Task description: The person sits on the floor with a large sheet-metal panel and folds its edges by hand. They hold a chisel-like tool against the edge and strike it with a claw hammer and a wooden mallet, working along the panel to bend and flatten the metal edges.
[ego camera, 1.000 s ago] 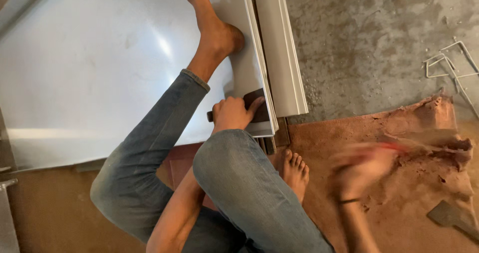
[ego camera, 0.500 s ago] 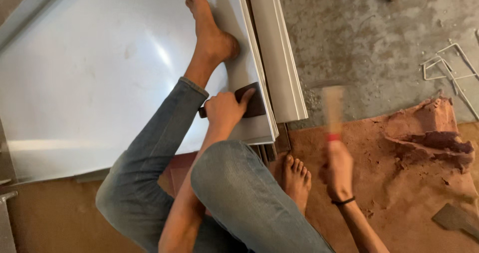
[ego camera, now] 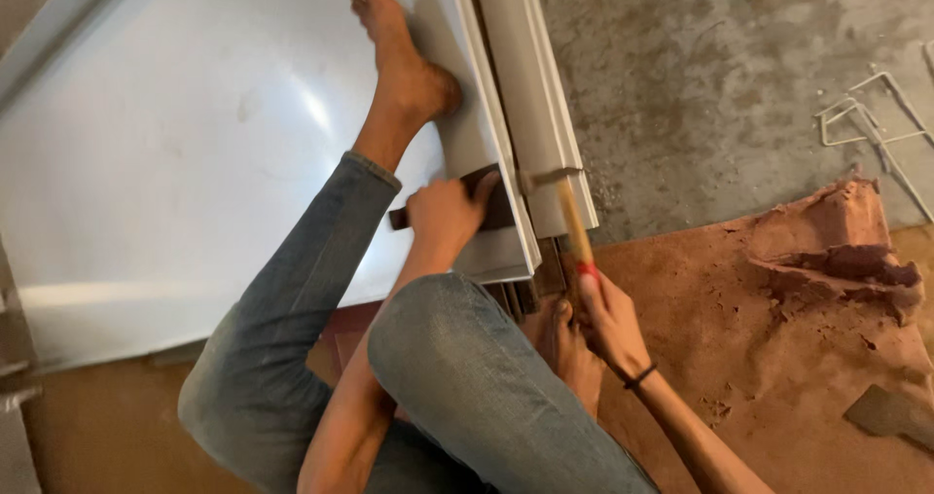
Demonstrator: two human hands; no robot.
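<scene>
My left hand [ego camera: 443,217] presses a dark rectangular block [ego camera: 491,207] against the pale grey metal sheet [ego camera: 175,144], fingers curled over it. My right hand [ego camera: 608,314] fully grips a wooden-handled hammer [ego camera: 569,217], beside my bare foot [ego camera: 404,61].

Faded blue jeans [ego camera: 457,377] with turned-up cuffs, bare feet, arms unsleeved (a thin black band [ego camera: 639,376] circles the right wrist).

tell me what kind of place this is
Probably a sheet-metal workshop floor. A large grey metal sheet lies on bare concrete, the right hand swings a wooden-handled hammer at its folded edge, and bent wire frames lie nearby.
</scene>
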